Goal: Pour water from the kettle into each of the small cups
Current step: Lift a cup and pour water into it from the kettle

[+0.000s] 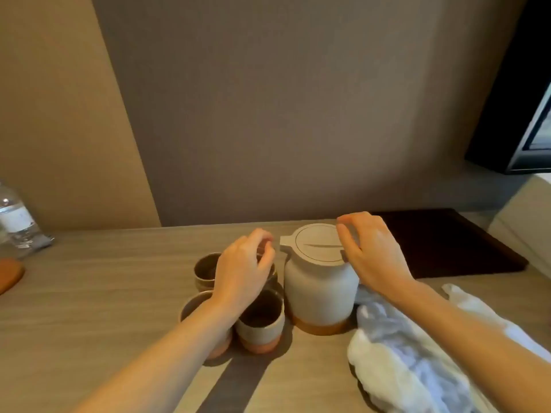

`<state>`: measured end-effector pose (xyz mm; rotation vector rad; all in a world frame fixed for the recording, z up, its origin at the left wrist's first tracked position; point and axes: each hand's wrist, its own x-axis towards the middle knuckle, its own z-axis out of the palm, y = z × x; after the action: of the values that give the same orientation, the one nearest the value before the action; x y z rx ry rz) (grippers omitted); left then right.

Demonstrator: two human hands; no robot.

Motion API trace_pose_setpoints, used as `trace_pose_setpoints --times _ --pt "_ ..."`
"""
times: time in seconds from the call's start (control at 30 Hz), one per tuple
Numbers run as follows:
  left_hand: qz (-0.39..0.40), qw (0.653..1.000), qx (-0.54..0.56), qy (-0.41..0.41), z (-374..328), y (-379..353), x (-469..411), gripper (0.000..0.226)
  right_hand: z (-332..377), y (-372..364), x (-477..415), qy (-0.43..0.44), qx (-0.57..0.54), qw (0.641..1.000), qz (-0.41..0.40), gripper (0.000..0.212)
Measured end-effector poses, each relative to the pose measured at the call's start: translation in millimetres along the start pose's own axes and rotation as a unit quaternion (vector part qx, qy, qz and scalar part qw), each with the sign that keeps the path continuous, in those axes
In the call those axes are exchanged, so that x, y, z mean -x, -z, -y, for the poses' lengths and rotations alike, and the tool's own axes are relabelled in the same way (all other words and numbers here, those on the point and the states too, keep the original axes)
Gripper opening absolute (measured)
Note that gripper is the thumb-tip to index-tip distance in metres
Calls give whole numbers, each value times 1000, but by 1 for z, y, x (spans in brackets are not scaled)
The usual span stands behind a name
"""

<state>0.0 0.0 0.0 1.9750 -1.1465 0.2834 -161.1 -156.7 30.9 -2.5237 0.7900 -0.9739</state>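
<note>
A cream ceramic kettle (320, 286) with a terracotta base and a flat lid stands upright on the wooden table, its spout pointing left. My right hand (369, 251) hovers over the lid's right edge, fingers curled, holding nothing that I can see. Several small cups with dark insides stand just left of the kettle: one at the back left (205, 271), one at the front (261, 321), one at the near left (193, 305) partly under my forearm. My left hand (243, 269) hangs above the cups with fingers bent, and covers another cup at the back.
A crumpled white cloth (399, 356) lies right of the kettle under my right forearm. A dark tray (453, 242) sits behind it at the back right. A plastic water bottle (16, 219) and an orange coaster (9, 274) are at the far left. The wall rises close behind.
</note>
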Motion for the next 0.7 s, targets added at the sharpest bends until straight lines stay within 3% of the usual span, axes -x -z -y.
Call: trace_pose_setpoints --times 0.23,0.37,0.47,0.57,0.7 --pt "-35 999 -10 -20 -37 6 38 23 -19 19 35 -46 -19 999 -20 40" --pt "-51 998 36 31 -50 0 41 19 -32 18 41 -98 -61 993 -29 46" --pt "-31 996 49 64 -56 -9 40 29 -37 14 40 -156 -120 980 -25 54" --pt "-26 998 36 45 -60 -19 36 40 -42 9 37 -198 -165 966 -21 61" --pt "-32 969 168 176 -65 -33 26 61 -48 -3 28 -239 -205 949 -10 64"
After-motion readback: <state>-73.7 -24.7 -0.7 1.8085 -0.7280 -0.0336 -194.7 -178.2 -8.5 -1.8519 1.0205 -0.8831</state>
